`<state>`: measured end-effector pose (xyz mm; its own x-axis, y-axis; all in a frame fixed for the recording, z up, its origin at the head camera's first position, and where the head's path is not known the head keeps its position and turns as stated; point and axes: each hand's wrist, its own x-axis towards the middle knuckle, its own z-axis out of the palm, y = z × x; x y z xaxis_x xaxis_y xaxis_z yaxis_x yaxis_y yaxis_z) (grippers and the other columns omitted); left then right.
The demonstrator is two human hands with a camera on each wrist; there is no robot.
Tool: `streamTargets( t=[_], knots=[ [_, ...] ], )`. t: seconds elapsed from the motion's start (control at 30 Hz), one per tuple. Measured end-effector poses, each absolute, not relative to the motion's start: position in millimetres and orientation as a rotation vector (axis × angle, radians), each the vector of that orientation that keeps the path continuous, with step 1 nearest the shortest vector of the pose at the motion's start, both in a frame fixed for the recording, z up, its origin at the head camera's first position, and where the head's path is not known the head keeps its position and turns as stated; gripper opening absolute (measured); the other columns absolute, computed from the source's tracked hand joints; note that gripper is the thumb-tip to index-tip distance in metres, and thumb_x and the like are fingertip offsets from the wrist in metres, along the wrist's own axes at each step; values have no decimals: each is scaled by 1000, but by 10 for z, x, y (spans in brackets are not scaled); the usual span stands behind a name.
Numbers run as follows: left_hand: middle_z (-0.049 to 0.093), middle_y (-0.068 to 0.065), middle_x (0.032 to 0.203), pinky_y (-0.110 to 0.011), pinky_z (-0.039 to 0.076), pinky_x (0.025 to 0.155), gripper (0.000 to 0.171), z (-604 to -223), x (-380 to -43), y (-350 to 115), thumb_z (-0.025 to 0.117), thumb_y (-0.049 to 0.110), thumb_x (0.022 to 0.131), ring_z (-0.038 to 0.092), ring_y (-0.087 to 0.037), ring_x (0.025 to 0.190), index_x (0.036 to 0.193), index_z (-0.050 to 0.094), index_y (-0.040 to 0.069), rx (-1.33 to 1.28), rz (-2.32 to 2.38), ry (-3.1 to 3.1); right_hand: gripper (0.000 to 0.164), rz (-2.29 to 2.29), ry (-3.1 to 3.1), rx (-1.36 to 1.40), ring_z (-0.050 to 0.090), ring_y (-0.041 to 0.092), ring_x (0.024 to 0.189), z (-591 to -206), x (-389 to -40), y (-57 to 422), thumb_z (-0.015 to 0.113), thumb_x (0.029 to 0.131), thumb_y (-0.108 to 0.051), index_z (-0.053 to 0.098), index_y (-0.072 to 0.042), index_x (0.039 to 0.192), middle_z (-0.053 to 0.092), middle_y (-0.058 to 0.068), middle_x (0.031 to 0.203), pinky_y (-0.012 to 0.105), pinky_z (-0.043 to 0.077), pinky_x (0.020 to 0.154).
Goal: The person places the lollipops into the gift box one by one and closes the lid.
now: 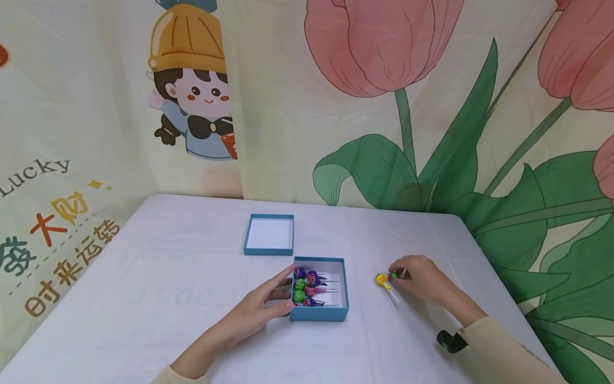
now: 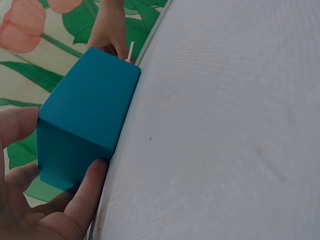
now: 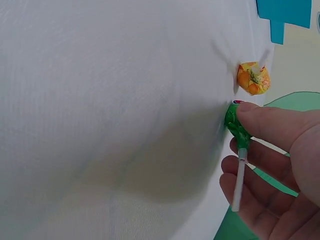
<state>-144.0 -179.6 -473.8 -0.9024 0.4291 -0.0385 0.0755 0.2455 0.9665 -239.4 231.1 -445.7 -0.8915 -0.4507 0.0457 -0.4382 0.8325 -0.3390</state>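
Note:
My left hand (image 1: 261, 306) rests its fingertips and thumb against the left wall of a blue box (image 1: 318, 314), which stands uncovered on the table. Inside, several wrapped lollipops (image 1: 309, 290) in purple, green and pink lie with their white sticks pointing right. To the right of the box, my right hand (image 1: 422, 277) pinches a green-wrapped lollipop (image 3: 238, 125) close to the tabletop. Its white stick hangs free below the thumb in the right wrist view. Just left of those fingers lies a yellow lollipop (image 1: 381, 279), its stick pointing toward the near side.
A blue-edged box lid (image 1: 268, 252) lies behind the box, its white inside facing up. White cloth covers the table (image 1: 192, 256). Behind it hangs a printed curtain (image 1: 278, 106) with tulips and a cartoon figure. A black object (image 1: 452, 342) sits at the right sleeve.

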Motion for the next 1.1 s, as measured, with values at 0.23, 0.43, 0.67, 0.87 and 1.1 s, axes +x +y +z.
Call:
streamTargets(
  t=[0.23, 0.43, 0.67, 0.87, 1.1],
  knots=[
    [38, -16, 168, -57, 46, 113, 75, -4746, -1440, -1797, 67, 29, 107, 50, -35, 144, 170, 26, 34, 462, 1702, 2227, 22, -534, 2960, -707, 63, 8, 80, -4452, -2403, 2357, 88, 86, -5, 81, -8, 107, 76, -4, 97, 25, 56, 72],
    [38, -17, 168, -55, 48, 113, 75, -4744, -1442, -1793, 67, 28, 107, 51, -36, 144, 170, 26, 32, 471, 1708, 2223, 22, -548, 2956, -694, 62, 8, 80, -4456, -2405, 2376, 88, 86, -6, 81, -10, 107, 76, -5, 97, 24, 56, 71],
    [39, -17, 167, -51, 49, 112, 76, -4759, -1447, -1796, 67, 28, 107, 51, -35, 143, 170, 25, 32, 469, 1710, 2222, 27, -529, 2979, -676, 62, 9, 81, -4422, -2388, 2349, 89, 86, -7, 80, -10, 111, 75, -5, 97, 24, 56, 71],
    [39, -14, 167, -48, 50, 111, 76, -4768, -1455, -1793, 68, 29, 106, 51, -33, 143, 170, 26, 33, 437, 1702, 2226, 27, -563, 3016, -760, 64, 8, 82, -4310, -2383, 2257, 88, 86, -4, 80, -9, 112, 75, -6, 99, 23, 56, 70],
    [39, -14, 167, -49, 49, 112, 76, -4754, -1449, -1795, 67, 31, 107, 51, -34, 143, 170, 25, 32, 447, 1695, 2230, 25, -625, 2973, -846, 65, 8, 83, -4164, -2359, 2031, 86, 89, -7, 80, -10, 114, 75, -7, 100, 22, 57, 73]
  ],
)
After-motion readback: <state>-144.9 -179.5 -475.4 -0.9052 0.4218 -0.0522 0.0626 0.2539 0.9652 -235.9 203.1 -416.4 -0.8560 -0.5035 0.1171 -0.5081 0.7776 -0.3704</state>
